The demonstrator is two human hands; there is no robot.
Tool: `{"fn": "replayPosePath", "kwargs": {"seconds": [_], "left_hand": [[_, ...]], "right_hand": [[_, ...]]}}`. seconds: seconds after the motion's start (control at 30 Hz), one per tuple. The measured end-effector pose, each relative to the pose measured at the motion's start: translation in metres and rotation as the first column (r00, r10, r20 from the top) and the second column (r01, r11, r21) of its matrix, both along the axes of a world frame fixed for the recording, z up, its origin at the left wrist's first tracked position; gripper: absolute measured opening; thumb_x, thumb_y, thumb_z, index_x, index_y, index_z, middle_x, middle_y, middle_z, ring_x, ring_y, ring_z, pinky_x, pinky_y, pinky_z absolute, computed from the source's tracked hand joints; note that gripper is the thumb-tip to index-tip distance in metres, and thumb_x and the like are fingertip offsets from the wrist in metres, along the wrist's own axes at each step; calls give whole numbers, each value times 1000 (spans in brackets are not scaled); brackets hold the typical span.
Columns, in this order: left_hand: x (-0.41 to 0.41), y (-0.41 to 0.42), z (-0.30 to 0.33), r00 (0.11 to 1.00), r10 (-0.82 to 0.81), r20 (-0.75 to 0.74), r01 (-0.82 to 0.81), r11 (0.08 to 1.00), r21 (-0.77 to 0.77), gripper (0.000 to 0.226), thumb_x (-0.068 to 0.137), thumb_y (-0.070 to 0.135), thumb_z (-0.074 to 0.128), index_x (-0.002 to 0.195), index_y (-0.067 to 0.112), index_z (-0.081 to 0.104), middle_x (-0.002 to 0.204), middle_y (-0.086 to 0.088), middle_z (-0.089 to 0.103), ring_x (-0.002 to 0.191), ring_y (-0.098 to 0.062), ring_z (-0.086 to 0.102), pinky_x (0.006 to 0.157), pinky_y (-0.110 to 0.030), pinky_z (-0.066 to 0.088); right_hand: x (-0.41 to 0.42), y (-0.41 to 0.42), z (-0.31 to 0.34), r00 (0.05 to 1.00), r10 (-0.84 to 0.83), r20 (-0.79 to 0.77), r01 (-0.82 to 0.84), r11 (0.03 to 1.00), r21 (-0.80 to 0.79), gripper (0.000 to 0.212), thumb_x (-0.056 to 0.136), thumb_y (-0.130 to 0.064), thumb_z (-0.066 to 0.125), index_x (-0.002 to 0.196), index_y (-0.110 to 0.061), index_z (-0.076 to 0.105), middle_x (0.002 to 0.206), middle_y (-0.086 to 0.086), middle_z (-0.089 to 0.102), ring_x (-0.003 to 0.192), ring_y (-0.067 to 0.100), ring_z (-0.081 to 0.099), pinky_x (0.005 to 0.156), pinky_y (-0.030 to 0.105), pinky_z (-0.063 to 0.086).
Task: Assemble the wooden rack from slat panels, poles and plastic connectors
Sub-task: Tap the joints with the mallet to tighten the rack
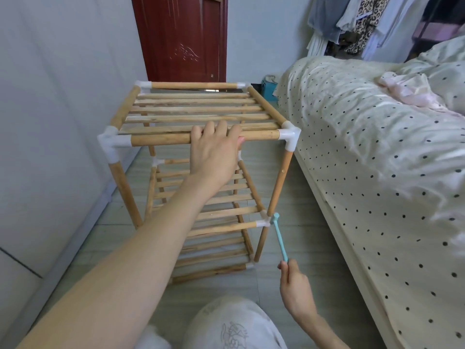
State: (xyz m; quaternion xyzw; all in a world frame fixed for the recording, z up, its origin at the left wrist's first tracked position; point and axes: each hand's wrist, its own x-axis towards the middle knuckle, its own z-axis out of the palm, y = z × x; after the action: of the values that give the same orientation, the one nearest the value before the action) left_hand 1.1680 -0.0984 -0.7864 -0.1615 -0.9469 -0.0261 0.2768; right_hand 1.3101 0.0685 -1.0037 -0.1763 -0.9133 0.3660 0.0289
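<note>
Steadied by the left hand (214, 149) clamped on its top pole (201, 139), the rack (141, 114) is tapped at a connector (264, 222) with the hammer (278, 234) pinched in the right hand (294, 285).

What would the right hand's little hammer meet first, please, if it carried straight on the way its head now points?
Probably the white plastic connector at the rack's middle shelf corner: the teal hammer in the right hand has its head right beside it, perhaps touching; depth is unclear.
</note>
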Motion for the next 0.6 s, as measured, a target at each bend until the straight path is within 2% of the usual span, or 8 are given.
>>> {"fn": "replayPosePath", "kwargs": {"seconds": [0.1, 0.17, 0.23, 0.3, 0.37, 0.43, 0.5, 0.6], "left_hand": [[2, 0, -1, 1000, -2, -17, 2, 1000, 8, 34, 103, 32, 25, 125, 21, 48, 114, -4, 55, 102, -25, 45, 83, -36, 28], [3, 0, -2, 1000, -2, -11, 2, 1000, 6, 35, 103, 33, 24, 126, 21, 47, 114, -3, 55, 102, -24, 45, 83, -36, 27], [1, 0, 1, 1000, 6, -5, -6, 1000, 2, 35, 103, 33, 23, 126, 21, 47, 115, -4, 54, 103, -25, 45, 83, -35, 27], [3, 0, 1, 1000, 18, 5, -18, 1000, 3, 35, 103, 33, 23, 125, 21, 47, 115, -4, 54, 103, -25, 45, 83, -36, 27], [2, 2, 0, 1000, 14, -3, -14, 1000, -3, 34, 103, 33, 24, 125, 22, 48, 115, -3, 54, 103, -24, 45, 83, -36, 27], [2, 2, 0, 1000, 25, -6, -25, 1000, 6, 34, 103, 33, 24, 125, 22, 48, 114, -3, 54, 103, -24, 45, 84, -36, 27], [1, 3, 0, 1000, 27, -8, -27, 1000, 2, 35, 102, 33, 24, 125, 21, 48, 115, -4, 54, 104, -25, 45, 85, -36, 28], [4, 2, 1, 1000, 27, 2, -27, 1000, 7, 35, 102, 34, 24, 125, 21, 48, 115, -5, 54, 103, -25, 45, 84, -36, 27]], "right_hand": [[-17, -7, 31, 957, 129, -261, -108, 990, 91, 28, 98, -32, 30, 85, -11, 43, 54, -3, 45, 49, 33, 49, 47, 33, 29], [-24, -16, 38, 901, 90, -424, -74, 996, 53, 34, 97, -36, 28, 83, -10, 42, 53, 1, 46, 44, 33, 47, 43, 37, 31], [-29, -26, 20, 959, 122, -256, -104, 991, 83, 27, 99, -31, 27, 89, -11, 41, 68, 12, 59, 59, 39, 57, 51, 42, 38], [-23, -32, -2, 969, 197, 152, -214, 971, 110, 20, 102, -28, 24, 94, -15, 37, 98, 18, 65, 90, 39, 60, 68, 39, 42], [-22, -33, -8, 975, 157, 155, -168, 984, 64, 19, 102, -28, 25, 92, -17, 36, 98, 18, 65, 93, 40, 59, 67, 37, 39], [-22, -35, 10, 992, 51, -114, -53, 998, -17, 19, 101, -24, 28, 87, -13, 36, 74, 15, 60, 75, 43, 57, 57, 36, 32], [-22, -37, 16, 975, 5, -223, -17, 999, -50, 20, 100, -22, 29, 86, -10, 38, 64, 9, 52, 68, 43, 55, 56, 37, 32], [-20, -40, 4, 969, 128, 213, -151, 984, 95, 33, 102, -29, 23, 107, -7, 47, 97, 17, 65, 93, 39, 59, 69, 37, 41]]}}
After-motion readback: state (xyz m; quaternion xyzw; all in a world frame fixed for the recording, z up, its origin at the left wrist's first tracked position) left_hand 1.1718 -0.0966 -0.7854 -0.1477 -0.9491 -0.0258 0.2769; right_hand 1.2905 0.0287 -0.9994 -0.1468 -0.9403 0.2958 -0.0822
